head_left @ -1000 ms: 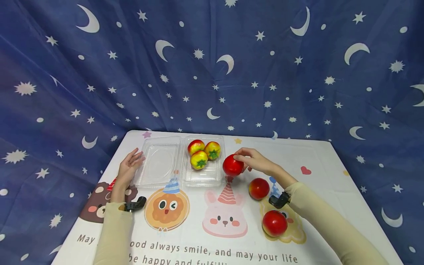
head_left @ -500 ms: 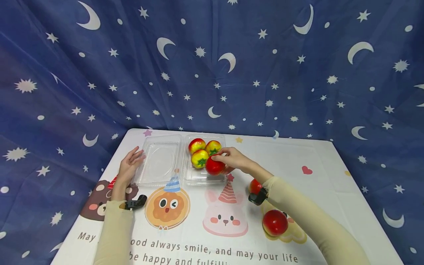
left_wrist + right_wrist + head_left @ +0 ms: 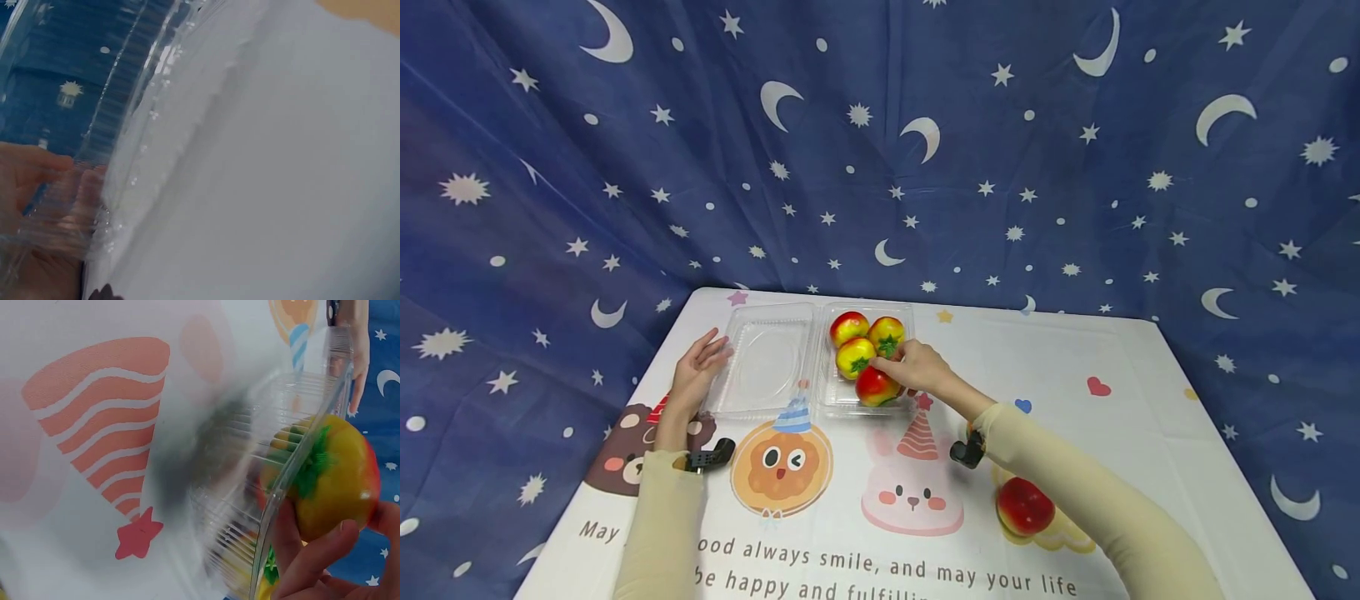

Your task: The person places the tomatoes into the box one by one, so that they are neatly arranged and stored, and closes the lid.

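Note:
My right hand (image 3: 922, 368) pinches a red-and-yellow persimmon (image 3: 877, 388) over the near part of a clear plastic box (image 3: 835, 398). In the right wrist view, the persimmon's green leafy cap (image 3: 314, 464) faces the box wall, and the fingers (image 3: 325, 553) curl around its side. Behind it, three similar persimmons (image 3: 853, 357) sit together in the box. My left hand (image 3: 694, 375) lies at the outer edge of the opened clear lid (image 3: 763, 362), its fingers loosely bent. In the left wrist view those fingers (image 3: 81, 194) show through the clear plastic.
Another red persimmon (image 3: 1026, 506) rests on the printed white tablecloth (image 3: 1150, 467) at the front right. One more is mostly hidden behind the right wrist. A blue curtain (image 3: 880, 167) with moons and stars hangs behind the table.
My right hand has carried the persimmon left from beside the box to over it and lowered it, turning it so its yellow side shows. The left hand has stayed put.

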{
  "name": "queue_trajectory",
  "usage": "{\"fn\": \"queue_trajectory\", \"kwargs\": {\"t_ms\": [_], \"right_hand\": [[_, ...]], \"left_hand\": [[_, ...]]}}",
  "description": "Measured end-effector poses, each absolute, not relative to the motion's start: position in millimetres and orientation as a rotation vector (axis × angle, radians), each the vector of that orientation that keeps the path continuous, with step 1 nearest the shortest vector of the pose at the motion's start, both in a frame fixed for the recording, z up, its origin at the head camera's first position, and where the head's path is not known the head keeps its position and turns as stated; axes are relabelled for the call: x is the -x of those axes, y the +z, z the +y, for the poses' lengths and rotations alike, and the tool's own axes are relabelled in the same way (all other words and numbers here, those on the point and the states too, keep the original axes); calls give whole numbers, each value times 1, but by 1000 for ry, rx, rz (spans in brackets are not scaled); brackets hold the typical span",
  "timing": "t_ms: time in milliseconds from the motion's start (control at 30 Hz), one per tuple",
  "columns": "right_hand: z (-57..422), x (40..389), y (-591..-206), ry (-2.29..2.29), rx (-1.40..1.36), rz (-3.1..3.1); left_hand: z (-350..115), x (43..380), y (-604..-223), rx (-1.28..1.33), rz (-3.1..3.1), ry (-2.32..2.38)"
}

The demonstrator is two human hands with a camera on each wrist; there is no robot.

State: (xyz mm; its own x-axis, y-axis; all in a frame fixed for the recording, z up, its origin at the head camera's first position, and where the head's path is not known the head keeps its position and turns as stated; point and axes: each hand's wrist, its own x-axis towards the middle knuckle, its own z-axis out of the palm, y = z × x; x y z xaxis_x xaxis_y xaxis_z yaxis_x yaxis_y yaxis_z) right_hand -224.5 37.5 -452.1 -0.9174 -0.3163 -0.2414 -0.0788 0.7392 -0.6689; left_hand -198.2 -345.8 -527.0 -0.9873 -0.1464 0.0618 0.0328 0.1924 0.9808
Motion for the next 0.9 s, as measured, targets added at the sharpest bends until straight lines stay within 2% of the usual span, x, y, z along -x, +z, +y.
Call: {"fn": "queue_trajectory", "kwargs": {"t_ms": [300,600,900], "right_hand": [[25,225,-458,-892,307,2595],[9,228,-467,-875,331,2628],[-4,229,-475,-930,355,2619]], "left_hand": [[-348,199,-528,-100,-2313,-1905],[-356,211,-554,-70,-2254,-1952],[-359,210,-558,9,-2198,-1951]]}}
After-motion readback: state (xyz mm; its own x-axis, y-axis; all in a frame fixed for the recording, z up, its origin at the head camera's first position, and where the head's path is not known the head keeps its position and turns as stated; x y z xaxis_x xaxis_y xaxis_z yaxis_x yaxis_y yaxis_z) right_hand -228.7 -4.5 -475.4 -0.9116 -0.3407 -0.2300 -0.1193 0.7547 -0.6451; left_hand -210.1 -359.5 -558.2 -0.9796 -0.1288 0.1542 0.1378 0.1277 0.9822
